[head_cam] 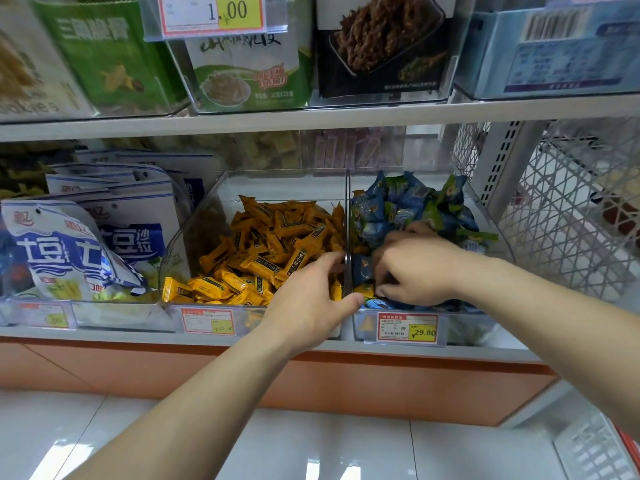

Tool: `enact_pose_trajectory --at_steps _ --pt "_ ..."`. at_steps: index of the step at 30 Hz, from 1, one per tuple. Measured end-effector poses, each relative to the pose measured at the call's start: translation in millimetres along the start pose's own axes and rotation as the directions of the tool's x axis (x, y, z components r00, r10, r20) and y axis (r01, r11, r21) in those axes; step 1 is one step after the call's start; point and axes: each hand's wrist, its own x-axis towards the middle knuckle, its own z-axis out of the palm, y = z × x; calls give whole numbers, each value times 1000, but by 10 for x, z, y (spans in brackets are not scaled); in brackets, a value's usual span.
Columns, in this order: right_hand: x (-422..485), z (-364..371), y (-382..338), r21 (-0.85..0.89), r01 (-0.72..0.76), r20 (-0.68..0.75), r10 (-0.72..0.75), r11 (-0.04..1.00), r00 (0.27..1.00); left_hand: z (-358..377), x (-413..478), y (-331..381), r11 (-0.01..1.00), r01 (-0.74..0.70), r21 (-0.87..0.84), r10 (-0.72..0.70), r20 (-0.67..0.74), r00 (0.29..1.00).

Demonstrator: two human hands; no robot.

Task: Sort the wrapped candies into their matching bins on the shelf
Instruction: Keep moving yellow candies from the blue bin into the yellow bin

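Head | right hand (420,268) fingers (388,252) in blue candies (398,206); left hand (311,299) on orange candies (263,244)

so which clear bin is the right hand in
The rightmost clear plastic bin, holding blue-and-green wrapped candies: the right hand is in it. The left hand reaches into the neighbouring bin of orange wrapped candies.

Two hands in play: left hand (308,299), right hand (415,268). Two candy bins, orange bin (194,244) and blue bin (491,223). Three price tags (207,320) below. Candies (263,237) beyond counting.
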Motion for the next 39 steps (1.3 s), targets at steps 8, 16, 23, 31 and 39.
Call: enact_pose_trajectory --at_steps 8,16,23,31,39 --pt "136 -4 12 68 -27 195 13 997 981 0 1 11 1000 17 -3 -17 9 1000" --pt "218 33 12 114 -33 208 9 993 978 -1 -23 8 1000 4 28 -4 1 1000" --pt "212 85 38 196 -24 26 19 980 999 -10 -35 6 1000 2 27 -3 2 1000" --pt "-56 -10 76 582 1 -295 210 813 932 -82 5 57 999 45 -9 -46 -140 989" --pt "-162 -248 69 831 113 -405 454 544 793 -171 87 296 995 -95 -17 86 -299 951"
